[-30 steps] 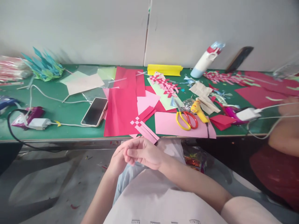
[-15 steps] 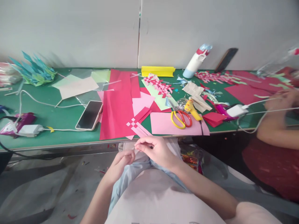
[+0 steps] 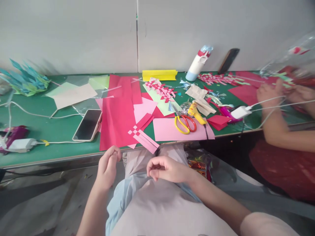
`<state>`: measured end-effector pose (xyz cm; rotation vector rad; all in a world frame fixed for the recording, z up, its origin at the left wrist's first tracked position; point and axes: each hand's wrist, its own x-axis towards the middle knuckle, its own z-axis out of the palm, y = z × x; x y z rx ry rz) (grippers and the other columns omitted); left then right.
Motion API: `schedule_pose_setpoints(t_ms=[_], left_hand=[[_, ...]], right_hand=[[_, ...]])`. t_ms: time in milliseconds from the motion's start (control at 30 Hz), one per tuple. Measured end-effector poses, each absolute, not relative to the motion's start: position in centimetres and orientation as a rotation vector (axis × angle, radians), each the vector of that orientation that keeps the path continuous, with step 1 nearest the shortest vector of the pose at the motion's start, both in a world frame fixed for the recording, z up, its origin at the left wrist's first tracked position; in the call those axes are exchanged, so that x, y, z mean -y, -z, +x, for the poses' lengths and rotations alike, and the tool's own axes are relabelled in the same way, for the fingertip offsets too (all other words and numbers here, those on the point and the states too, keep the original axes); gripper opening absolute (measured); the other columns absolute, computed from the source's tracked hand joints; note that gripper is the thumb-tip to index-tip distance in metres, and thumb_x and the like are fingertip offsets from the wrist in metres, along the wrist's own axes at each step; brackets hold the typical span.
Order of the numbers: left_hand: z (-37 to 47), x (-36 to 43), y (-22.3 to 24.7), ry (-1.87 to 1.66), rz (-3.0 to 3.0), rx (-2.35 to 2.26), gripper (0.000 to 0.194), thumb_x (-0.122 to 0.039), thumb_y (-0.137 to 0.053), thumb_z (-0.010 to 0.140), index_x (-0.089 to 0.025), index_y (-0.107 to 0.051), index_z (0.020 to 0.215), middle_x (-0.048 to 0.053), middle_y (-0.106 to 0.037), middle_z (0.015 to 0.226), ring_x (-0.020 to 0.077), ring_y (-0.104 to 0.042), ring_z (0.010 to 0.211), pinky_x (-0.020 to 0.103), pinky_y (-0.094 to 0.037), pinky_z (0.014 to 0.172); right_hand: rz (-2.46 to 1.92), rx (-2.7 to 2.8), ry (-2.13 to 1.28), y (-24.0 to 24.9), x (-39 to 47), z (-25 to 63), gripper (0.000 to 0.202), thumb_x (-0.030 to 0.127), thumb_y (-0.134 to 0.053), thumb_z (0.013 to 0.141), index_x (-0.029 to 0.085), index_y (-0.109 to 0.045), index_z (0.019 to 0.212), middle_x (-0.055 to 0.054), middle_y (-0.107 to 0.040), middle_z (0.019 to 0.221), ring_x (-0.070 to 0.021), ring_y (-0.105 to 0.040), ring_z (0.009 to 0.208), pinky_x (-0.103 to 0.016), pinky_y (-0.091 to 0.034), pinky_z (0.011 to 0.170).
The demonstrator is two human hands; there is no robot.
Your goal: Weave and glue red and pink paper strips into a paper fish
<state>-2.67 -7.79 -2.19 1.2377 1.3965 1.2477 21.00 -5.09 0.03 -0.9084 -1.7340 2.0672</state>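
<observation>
My left hand (image 3: 108, 167) is closed just off the table's front edge, left of my lap; whatever its fingers hold, if anything, is hidden. Over my lap, my right hand (image 3: 167, 168) has its fingers curled in toward the thumb, and nothing shows in the gap. Closest to both hands is a woven paper strip piece (image 3: 145, 141), pink and red. Its checkered end lies on a large red paper sheet (image 3: 118, 114), and its loose pink strips reach over the table edge. A pair of scissors (image 3: 185, 124) with yellow and red handles rests on a pink paper sheet (image 3: 162, 129).
A yellow glue gun (image 3: 196, 113) lies beside the scissors, and a phone (image 3: 88, 125) lies left of the red sheet. Behind stand a white bottle (image 3: 199, 64) and a leaning dark phone (image 3: 228, 61). White cables cross both sides. At right, a co-worker's hands (image 3: 270, 93) handle paper.
My hands have come apart: the left moved left and slightly up, the right a little down. The view shifted slightly right. The co-worker's arm moved left, and both their hands now show.
</observation>
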Motion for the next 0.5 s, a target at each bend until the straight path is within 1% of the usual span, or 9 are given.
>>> schedule_pose_setpoints(t_ms=[67,133,200,267,300,333,400,467,500], left_hand=[[-2.3,7.8,2.8,-1.183,1.337,-1.467,0.025,-0.027,-0.042,0.09,-0.021,-0.046,0.066,-0.003,-0.04,0.061,0.0132,-0.036,0.058,0.027,-0.029,0.055],[-1.5,8.0,3.5,-1.142,1.35,-1.448,0.024,-0.029,-0.043,0.091,-0.021,-0.05,0.069,-0.003,-0.044,0.063,0.0135,-0.04,0.059,0.027,-0.033,0.058],[-0.3,8.3,4.1,-1.14,1.261,-1.403,0.022,-0.036,-0.047,0.09,-0.02,-0.057,0.078,0.0,-0.054,0.071,0.0157,-0.05,0.068,0.027,-0.04,0.065],[0.9,8.6,4.7,-1.166,1.08,-1.369,0.024,-0.043,-0.056,0.086,-0.021,-0.061,0.092,0.004,-0.063,0.089,0.0197,-0.057,0.084,0.029,-0.044,0.073],[1.5,8.7,5.0,-1.176,0.979,-1.35,0.028,-0.046,-0.061,0.082,-0.021,-0.061,0.095,0.005,-0.064,0.094,0.0208,-0.058,0.088,0.029,-0.044,0.073],[1.9,8.8,5.3,-1.172,0.897,-1.299,0.03,-0.049,-0.061,0.082,-0.021,-0.061,0.094,0.005,-0.064,0.091,0.0209,-0.059,0.085,0.029,-0.045,0.069],[2.4,9.1,5.6,-1.158,0.801,-1.13,0.039,-0.057,-0.054,0.084,-0.019,-0.059,0.078,0.003,-0.058,0.072,0.0177,-0.054,0.068,0.028,-0.041,0.06],[2.2,9.2,5.4,-1.14,0.779,-0.971,0.05,-0.061,-0.048,0.086,-0.02,-0.046,0.059,-0.002,-0.042,0.055,0.0124,-0.039,0.053,0.027,-0.033,0.053],[1.9,9.3,5.1,-1.138,0.777,-0.924,0.052,-0.062,-0.048,0.086,-0.021,-0.039,0.056,-0.004,-0.033,0.051,0.0104,-0.031,0.05,0.026,-0.028,0.051]], right_hand=[[-0.737,1.555,-2.187,-0.6,4.9,20.3,0.015,0.029,-0.064,0.086,0.015,-0.062,0.082,0.003,-0.056,0.067,-0.0086,-0.051,0.06,-0.022,-0.04,0.06],[-0.587,1.336,-2.247,-1.2,4.6,18.8,0.021,0.036,-0.067,0.084,0.016,-0.061,0.08,0.003,-0.054,0.064,-0.0075,-0.045,0.056,-0.022,-0.035,0.055],[-0.455,1.094,-2.273,-1.6,4.3,16.7,0.027,0.041,-0.072,0.08,0.017,-0.06,0.079,0.005,-0.049,0.06,-0.0073,-0.039,0.052,-0.022,-0.028,0.05],[-0.368,0.974,-2.296,-2.0,3.9,14.6,0.027,0.04,-0.075,0.077,0.018,-0.061,0.078,0.006,-0.047,0.058,-0.0071,-0.034,0.051,-0.023,-0.026,0.05],[-0.34,0.939,-2.286,-2.2,3.6,13.6,0.026,0.039,-0.076,0.075,0.018,-0.061,0.078,0.005,-0.046,0.059,-0.0071,-0.034,0.051,-0.023,-0.024,0.049],[-0.339,0.922,-2.267,-2.3,3.3,12.8,0.027,0.04,-0.077,0.074,0.018,-0.061,0.078,0.005,-0.047,0.06,-0.0074,-0.035,0.052,-0.023,-0.023,0.049],[-0.392,0.926,-2.207,-2.3,2.6,11.7,0.027,0.041,-0.076,0.073,0.019,-0.06,0.079,0.005,-0.048,0.062,-0.0075,-0.034,0.052,-0.024,-0.023,0.048],[-0.485,0.975,-2.125,-2.0,2.0,11.5,0.027,0.041,-0.075,0.075,0.02,-0.06,0.08,0.005,-0.049,0.062,-0.0072,-0.034,0.051,-0.023,-0.025,0.048],[-0.537,1.022,-2.075,-1.7,1.7,11.6,0.026,0.041,-0.073,0.076,0.02,-0.06,0.081,0.006,-0.049,0.062,-0.0072,-0.035,0.052,-0.023,-0.028,0.049]])
